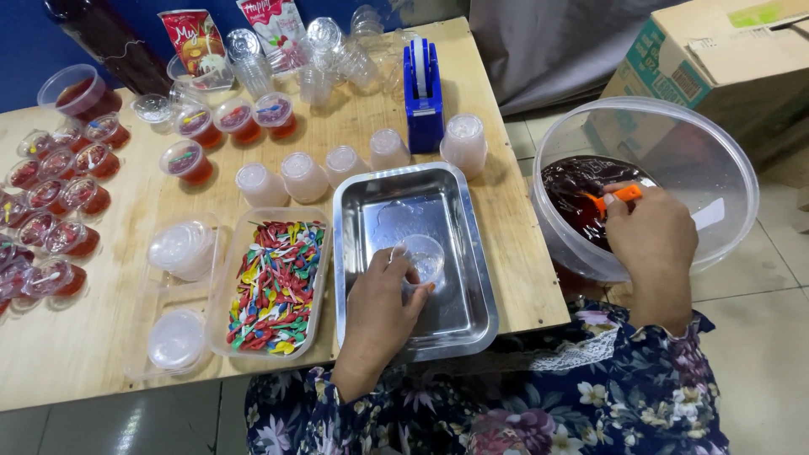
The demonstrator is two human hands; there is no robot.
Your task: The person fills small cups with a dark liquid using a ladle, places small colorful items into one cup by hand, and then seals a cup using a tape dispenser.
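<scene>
The left hand [381,305] has its fingers closed around a small clear plastic cup [424,257], which stands upright on the floor of a steel tray [476,278]. The right hand [653,229] is clamped on an orange-handled utensil [619,195] that dips into dark red jelly [581,198] inside a big clear tub [716,152] at three o'clock from the tray. At nine o'clock from the tray sits a clear box of coloured little spoons [274,286], with stacked lids [179,248] beyond it. At twelve o'clock, five upturned cups [303,175] line up beside a blue tape dispenser [423,93]. Filled, sealed cups [63,198] crowd the wooden table [76,345] around ten o'clock.
</scene>
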